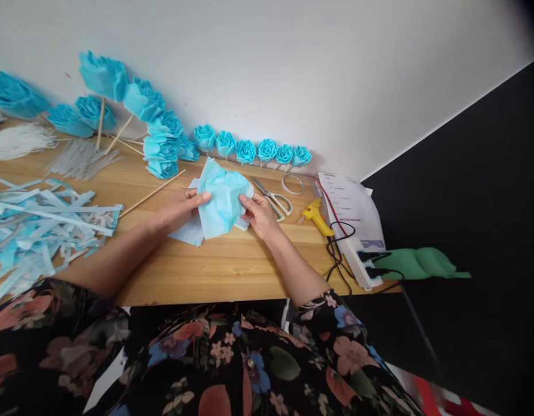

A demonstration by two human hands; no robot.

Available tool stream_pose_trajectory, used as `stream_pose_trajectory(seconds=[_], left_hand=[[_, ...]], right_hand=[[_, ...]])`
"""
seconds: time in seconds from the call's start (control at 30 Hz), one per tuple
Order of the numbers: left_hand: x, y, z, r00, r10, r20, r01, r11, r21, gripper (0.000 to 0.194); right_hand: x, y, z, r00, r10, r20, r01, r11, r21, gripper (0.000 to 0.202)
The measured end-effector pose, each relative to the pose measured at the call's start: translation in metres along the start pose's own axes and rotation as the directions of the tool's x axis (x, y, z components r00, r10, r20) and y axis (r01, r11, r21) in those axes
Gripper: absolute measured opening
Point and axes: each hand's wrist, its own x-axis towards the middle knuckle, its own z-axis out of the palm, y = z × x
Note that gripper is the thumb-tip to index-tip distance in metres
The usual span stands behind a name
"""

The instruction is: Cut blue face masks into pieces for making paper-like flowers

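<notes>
A crinkled light-blue sheet of thin fabric (pixel 226 199) is held up over the table between my two hands. My left hand (pixel 192 202) pinches its left edge, thumb in front and fingers behind. At the right edge, my right hand (pixel 258 215) grips it the same way. Under and behind it lie more pale blue sheets (pixel 189 232), partly covered. Close beyond my right hand are scissors (pixel 273 199) with pale handles, lying on the wood. A thin wooden stick (pixel 156 192) rests to the left of my left hand.
Blue fabric flowers (pixel 246 151) on sticks line the wall. Cut strips (pixel 45 225) pile at the left, near grey wires (pixel 82 159). On the right are a tape roll (pixel 293 184), a yellow glue gun (pixel 317 216), a power strip (pixel 359 263), papers (pixel 355 202) and a green object (pixel 422 263).
</notes>
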Motion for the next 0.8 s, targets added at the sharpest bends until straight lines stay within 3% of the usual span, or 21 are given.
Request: stream_pose_trajectory(seconds=[0.1, 0.3, 0.57, 0.7, 0.8], left_hand=[[-0.0011, 0.001, 0.0003, 1.0, -0.003, 0.015, 0.002, 0.998, 0.071, 0.033], [0.0007, 0.0048, 0.0018, 0.995, 0.054, -0.08, -0.057, 0.998, -0.028, 0.027], [0.0007, 0.0097, 0.0062, 0.989, 0.103, -0.106, -0.108, 0.993, -0.041, 0.026], [0.0029, 0.007, 0.0029, 0.985, 0.123, -0.117, -0.13, 0.99, -0.056, 0.027], [0.0041, 0.006, 0.002, 0.981, 0.132, -0.143, -0.142, 0.988, -0.063, 0.03]], right_hand=[[0.0006, 0.0012, -0.0012, 1.0, -0.024, 0.002, 0.024, 1.0, -0.012, 0.038], [0.0024, 0.003, -0.0025, 0.992, -0.125, 0.029, 0.125, 0.992, -0.009, 0.037], [0.0021, 0.0002, 0.0, 0.991, -0.131, -0.021, 0.131, 0.991, 0.002, 0.043], [0.0029, 0.0021, -0.0017, 0.989, -0.145, 0.022, 0.144, 0.989, 0.019, 0.045], [0.0016, 0.0045, -0.002, 0.983, -0.129, 0.127, 0.13, 0.991, -0.002, 0.043]])
